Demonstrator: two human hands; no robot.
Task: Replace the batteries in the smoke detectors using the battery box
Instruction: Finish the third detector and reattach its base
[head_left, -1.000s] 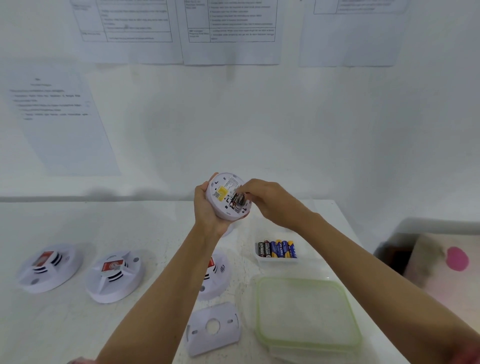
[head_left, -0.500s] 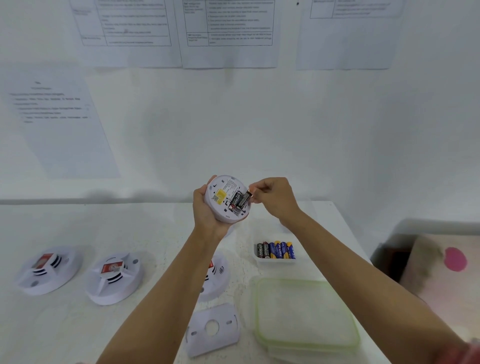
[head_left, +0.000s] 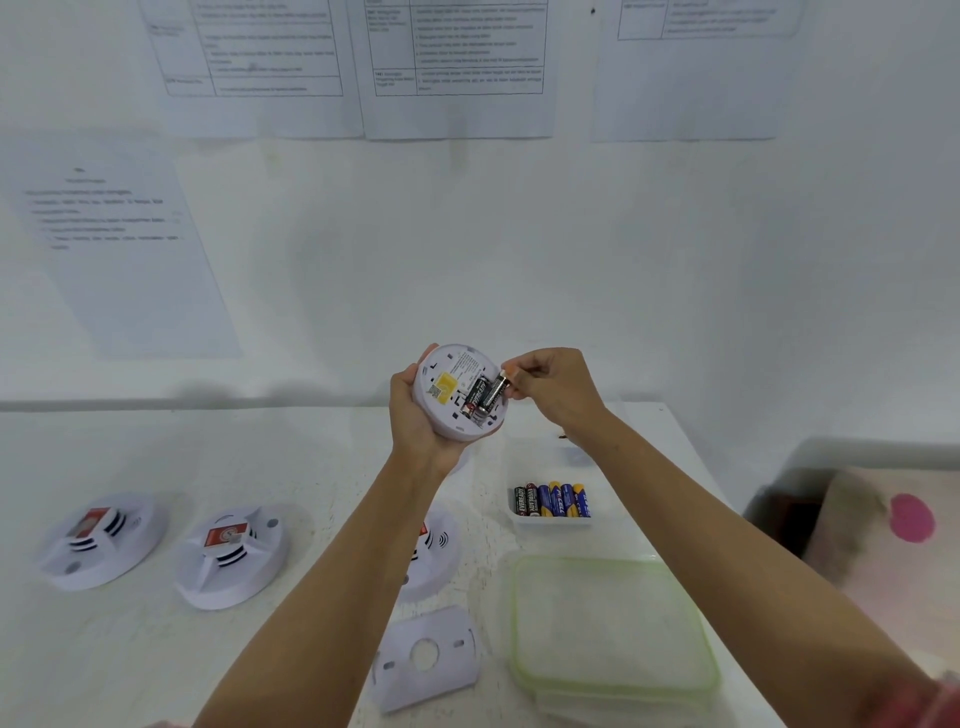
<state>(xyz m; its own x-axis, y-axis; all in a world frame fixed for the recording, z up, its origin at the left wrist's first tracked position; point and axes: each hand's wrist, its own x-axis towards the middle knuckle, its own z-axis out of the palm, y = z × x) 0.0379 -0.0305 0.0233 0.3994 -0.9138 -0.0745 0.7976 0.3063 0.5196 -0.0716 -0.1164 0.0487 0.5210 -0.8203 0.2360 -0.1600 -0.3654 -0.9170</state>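
My left hand (head_left: 415, 415) holds a white round smoke detector (head_left: 457, 392) up above the table, its back turned toward me with a yellow label and an open battery bay. Two black batteries sit in the bay. My right hand (head_left: 553, 389) pinches the top end of the right-hand black battery (head_left: 496, 389), which tilts out of the bay. A small white battery box (head_left: 553, 521) on the table below holds several batteries, black ones on the left and blue-and-yellow ones on the right.
Two white detectors (head_left: 101, 543) (head_left: 234, 553) lie at the left of the white table, and a third detector (head_left: 434, 551) is partly hidden by my left forearm. A white mounting plate (head_left: 428, 657) lies near the front. A clear green-rimmed lid (head_left: 613, 623) lies at the right, close to the table's edge.
My right hand has drawn back to the right from the battery bay, lifting the upper end of the right-hand black battery out. The detector has stayed in my left hand.
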